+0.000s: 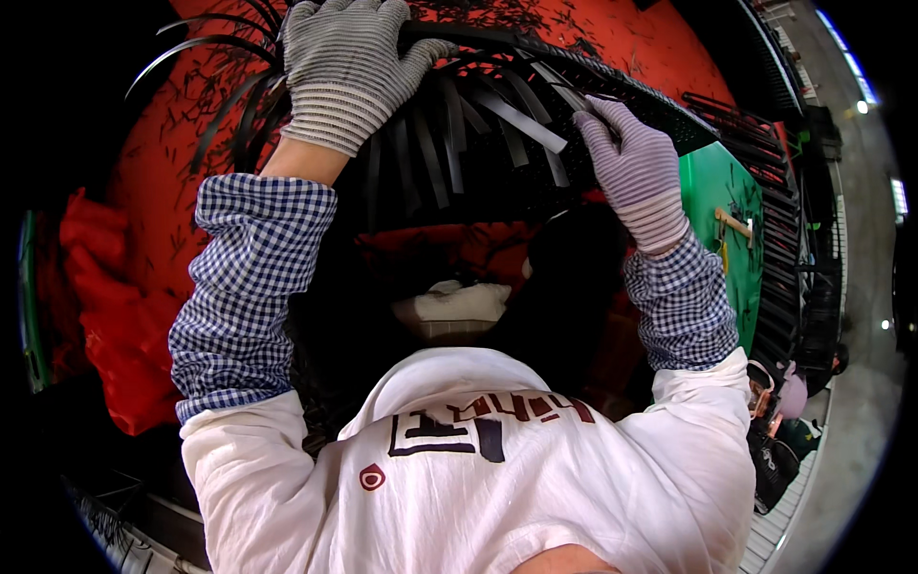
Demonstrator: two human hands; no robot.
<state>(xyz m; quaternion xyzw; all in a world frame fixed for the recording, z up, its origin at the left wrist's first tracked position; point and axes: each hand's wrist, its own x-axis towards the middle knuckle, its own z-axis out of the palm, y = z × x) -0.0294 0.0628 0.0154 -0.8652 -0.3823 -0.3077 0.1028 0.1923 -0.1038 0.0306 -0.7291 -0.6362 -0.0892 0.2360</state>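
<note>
Black flat strips (427,158) hang and curl loosely from the edge of a dark woven piece (612,81). My left hand (346,67), in a grey striped glove, lies over the strips at the upper left, its fingers stretched and the thumb apart. To the right, my right hand (631,158) wears a similar striped glove and is closed. Between its thumb and fingers is a slim, shiny grey tool (559,86), angled toward the strips; its exact kind does not show. One pale, light-catching strip (521,122) sticks out between the hands.
Red sheeting (158,206) strewn with dark scraps spreads beneath and beyond the work. A bunched red cloth (115,306) lies at left. On the right, a green board (712,196) carries a wooden-handled hammer (734,224), beside stacked dark slats (779,258). Another person (779,392) is at lower right.
</note>
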